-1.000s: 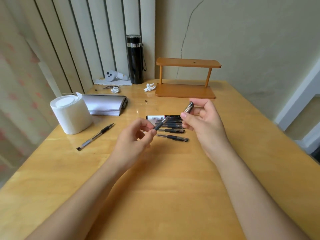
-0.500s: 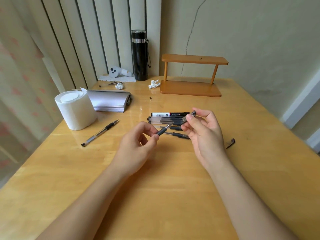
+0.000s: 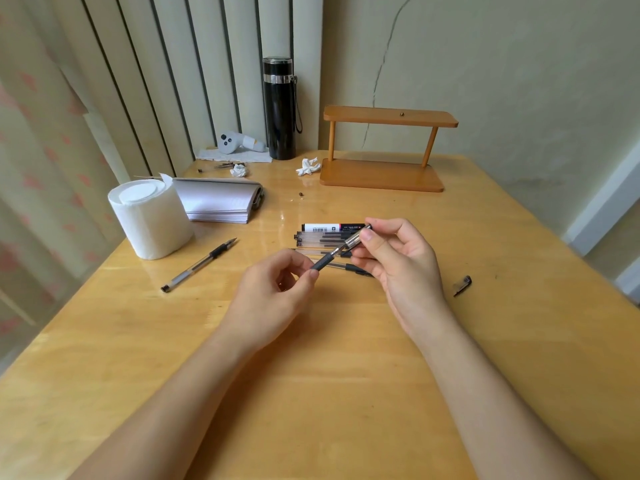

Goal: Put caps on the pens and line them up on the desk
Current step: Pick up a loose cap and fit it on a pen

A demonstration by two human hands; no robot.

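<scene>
– That desk (image 3: 311, 393) is varnished wood, glossy enough to mirror the window light.

– The little shelf (image 3: 384, 174) too, though its finish looks more satin. And the flask (image 3: 279, 109)?

– Matt black, with a shiny metal band.

– The pen (image 3: 323, 263) has a dull rubbery grip; its cap (image 3: 358, 237) looks like clear, glossy plastic.

– Soft white paper on that roll (image 3: 152, 220), slightly fuzzy.
</scene>
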